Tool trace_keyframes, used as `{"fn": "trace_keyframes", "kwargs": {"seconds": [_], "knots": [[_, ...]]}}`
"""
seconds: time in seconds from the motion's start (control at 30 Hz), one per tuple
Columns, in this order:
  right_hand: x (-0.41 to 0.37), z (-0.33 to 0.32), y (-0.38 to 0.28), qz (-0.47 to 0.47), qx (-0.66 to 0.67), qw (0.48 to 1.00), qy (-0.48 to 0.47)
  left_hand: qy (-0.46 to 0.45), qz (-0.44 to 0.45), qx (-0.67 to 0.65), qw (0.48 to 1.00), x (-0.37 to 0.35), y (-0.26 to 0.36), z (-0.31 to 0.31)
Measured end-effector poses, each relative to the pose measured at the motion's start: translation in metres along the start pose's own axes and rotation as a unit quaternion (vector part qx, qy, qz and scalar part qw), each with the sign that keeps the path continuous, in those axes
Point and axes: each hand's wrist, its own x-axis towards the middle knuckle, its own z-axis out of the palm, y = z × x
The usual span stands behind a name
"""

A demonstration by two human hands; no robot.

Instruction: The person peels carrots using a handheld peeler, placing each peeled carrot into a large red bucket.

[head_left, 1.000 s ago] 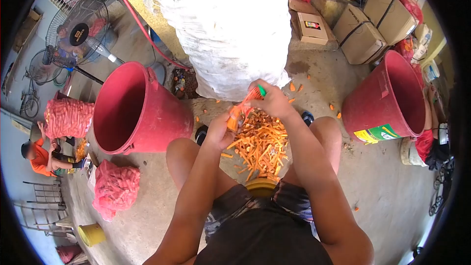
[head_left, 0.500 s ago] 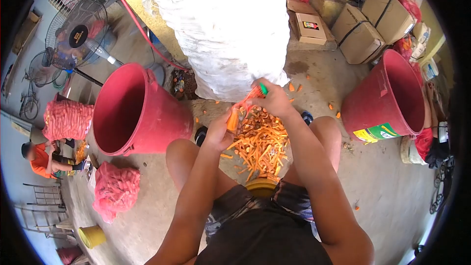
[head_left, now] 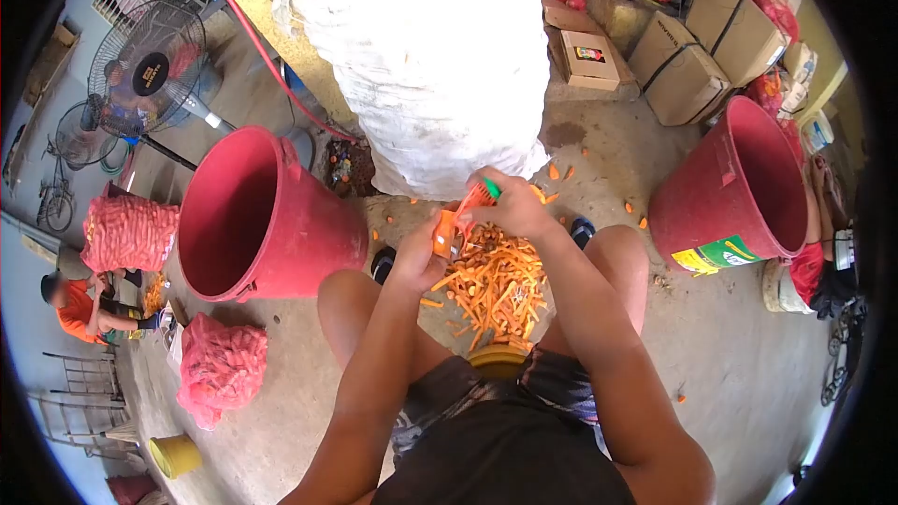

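My left hand (head_left: 417,257) is closed around a carrot (head_left: 443,232), whose orange upper part stands out above the fingers. Beside it, my right hand (head_left: 516,209) grips a peeler (head_left: 478,196) with an orange-red body and a green end. The peeler is close against the carrot's upper end; exactly where its blade touches is too small to tell. Below both hands, a heap of orange peelings and carrot ends (head_left: 496,285) lies on the floor between my legs.
A large white sack (head_left: 440,75) stands ahead, orange produce at its top. Red bins stand left (head_left: 318,224) and right (head_left: 692,192). Pink mesh bags (head_left: 223,365), a fan (head_left: 150,75) and a seated person (head_left: 79,309) are at left; cardboard boxes (head_left: 678,70) at upper right.
My right hand has come down a little toward my body, with the peeler still in it. My left hand keeps its hold on the carrot in nearly the same place.
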Motion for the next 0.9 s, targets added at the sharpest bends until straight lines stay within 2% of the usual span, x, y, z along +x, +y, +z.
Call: {"fn": "trace_keyframes", "kwargs": {"seconds": [0.07, 0.1, 0.17, 0.2, 0.23, 0.3, 0.37, 0.47, 0.57, 0.63, 0.67, 0.7, 0.77, 0.8, 0.9], "knots": [[0.007, -0.010, 0.011, 0.106, 0.036, 0.991, 0.069, -0.034, -0.017, 0.025, 0.999, 0.001, 0.001, -0.020], [0.010, -0.014, 0.012, 0.106, 0.036, 0.991, 0.069, -0.068, -0.036, 0.051, 0.996, -0.001, 0.003, -0.022], [0.014, -0.020, 0.015, 0.113, -0.006, 0.986, 0.118, -0.039, -0.024, 0.041, 0.998, -0.003, 0.001, -0.022], [0.009, -0.019, 0.001, 0.130, 0.046, 0.986, 0.097, -0.009, -0.010, 0.028, 1.000, -0.005, 0.003, -0.016], [0.004, -0.011, -0.005, 0.129, 0.044, 0.986, 0.095, -0.009, -0.008, 0.025, 1.000, -0.006, 0.005, -0.010], [-0.006, 0.004, -0.011, 0.004, -0.021, 1.000, 0.008, 0.041, 0.008, -0.004, 0.999, -0.007, 0.007, 0.004], [-0.008, 0.012, -0.006, -0.003, -0.001, 1.000, -0.009, 0.035, 0.000, -0.014, 0.999, -0.011, 0.007, 0.015], [-0.005, 0.003, -0.008, -0.006, -0.034, 0.999, 0.019, 0.018, -0.011, 0.000, 1.000, -0.008, 0.004, 0.009], [-0.001, -0.012, -0.004, 0.027, -0.046, 0.996, 0.074, 0.011, -0.021, 0.032, 0.999, -0.003, 0.002, -0.006], [0.008, -0.024, 0.002, 0.167, -0.035, 0.982, 0.084, 0.016, -0.029, 0.043, 0.998, -0.006, 0.001, -0.008], [0.007, -0.024, 0.004, 0.172, -0.011, 0.982, 0.082, 0.023, -0.030, 0.035, 0.999, -0.007, 0.002, -0.008], [0.004, -0.018, 0.005, 0.170, -0.011, 0.982, 0.082, 0.029, -0.029, 0.026, 0.999, -0.009, 0.003, -0.007], [-0.003, 0.000, 0.007, 0.019, -0.052, 0.996, 0.067, 0.028, -0.010, 0.007, 1.000, -0.011, 0.007, 0.003], [-0.009, 0.003, -0.008, 0.053, -0.010, 0.999, 0.003, 0.028, 0.004, -0.008, 1.000, -0.012, 0.007, 0.005], [-0.013, 0.013, -0.006, 0.032, -0.066, 0.997, 0.015, 0.036, -0.009, -0.013, 0.999, -0.004, -0.001, 0.004]]}}
